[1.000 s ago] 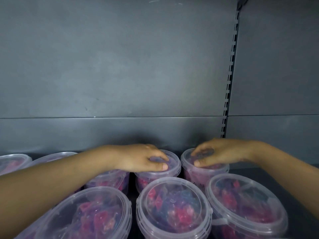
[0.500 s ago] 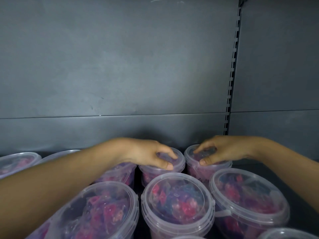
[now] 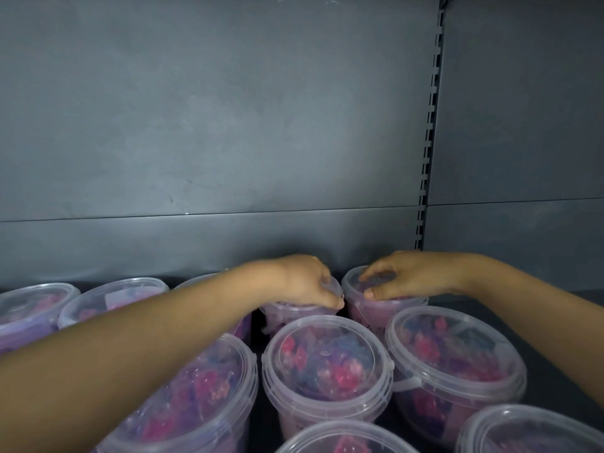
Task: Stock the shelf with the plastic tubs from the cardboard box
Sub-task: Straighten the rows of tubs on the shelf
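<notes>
Fingers (image 3: 328, 297) of the left hand (image 3: 304, 282) are curling over the lid rim of a back-row tub (image 3: 287, 311), gripping it. The right hand (image 3: 411, 276) is gripping the neighbouring tub (image 3: 376, 313) likewise, thumb on its near rim. Both are standing side by side at the back of the shelf (image 3: 562, 328), behind more filled tubs (image 3: 327, 358).

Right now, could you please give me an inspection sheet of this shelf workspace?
Surface: dark shelf deck, mostly covered by tubs.
Job's things: clear lidded plastic tubs of pink and blue pieces, upright in rows; cardboard box not in view.
Clutter: nothing seen.
Grippers: left hand grips one back-row tub by its lid; right hand grips the neighbouring tub.
Cables: nothing seen.
Surroundings: grey metal back panel, slotted upright.
</notes>
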Demonstrator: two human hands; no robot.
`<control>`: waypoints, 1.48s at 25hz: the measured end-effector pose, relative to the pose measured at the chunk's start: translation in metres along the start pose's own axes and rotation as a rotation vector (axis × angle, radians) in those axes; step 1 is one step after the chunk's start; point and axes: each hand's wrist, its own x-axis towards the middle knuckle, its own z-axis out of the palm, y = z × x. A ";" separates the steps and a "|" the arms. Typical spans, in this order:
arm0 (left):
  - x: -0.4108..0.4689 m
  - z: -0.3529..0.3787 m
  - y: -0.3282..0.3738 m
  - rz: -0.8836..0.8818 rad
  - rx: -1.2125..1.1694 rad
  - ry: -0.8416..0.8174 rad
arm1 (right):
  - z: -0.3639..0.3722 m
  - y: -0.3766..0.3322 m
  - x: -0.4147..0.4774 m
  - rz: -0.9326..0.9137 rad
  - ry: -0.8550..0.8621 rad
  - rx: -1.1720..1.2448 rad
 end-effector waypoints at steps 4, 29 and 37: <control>-0.017 -0.025 -0.019 0.034 -0.138 -0.303 | 0.000 0.002 0.002 0.008 -0.007 0.021; -0.025 -0.004 -0.030 0.101 -0.182 -0.137 | 0.007 -0.003 -0.008 0.012 -0.024 -0.047; -0.033 0.000 -0.029 0.115 -0.069 -0.119 | -0.002 0.020 -0.017 0.023 -0.075 0.163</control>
